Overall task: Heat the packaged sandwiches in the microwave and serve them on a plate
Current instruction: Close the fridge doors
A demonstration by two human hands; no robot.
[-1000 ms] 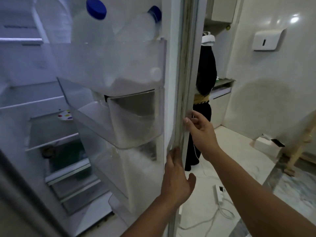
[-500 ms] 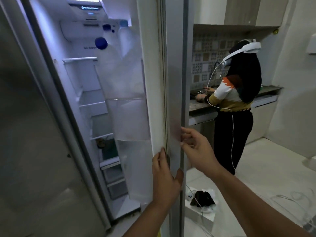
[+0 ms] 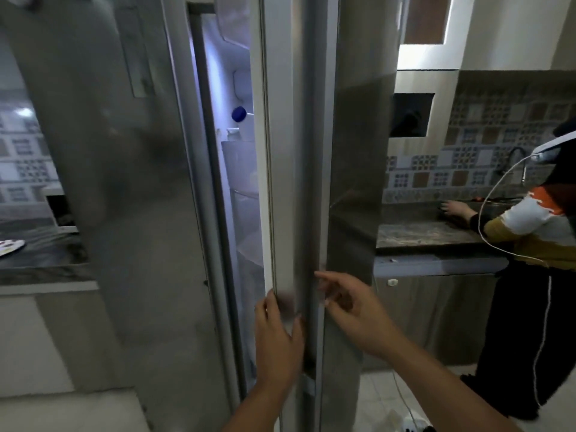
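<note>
The steel fridge door (image 3: 352,151) stands only a narrow gap away from shut. My left hand (image 3: 277,335) grips the door's inner edge at waist height, fingers along the white seal. My right hand (image 3: 349,304) hovers just off the door's front with its fingers spread and nothing in it. Through the lit gap (image 3: 230,198) I see door shelves and a bottle with a blue cap (image 3: 239,113). No packaged sandwich and no microwave is in view. A plate with coloured dots (image 3: 9,247) lies on the counter at far left.
The fridge's other door (image 3: 124,182) is shut on the left. Another person (image 3: 530,232) stands at the right, one hand on the dark stone counter (image 3: 420,235) near a tap. A white cable and power strip (image 3: 414,424) lie on the floor.
The fridge door has swung from wide open to nearly shut. My right hand has come off the door's edge. My view has turned right toward the kitchen counter.
</note>
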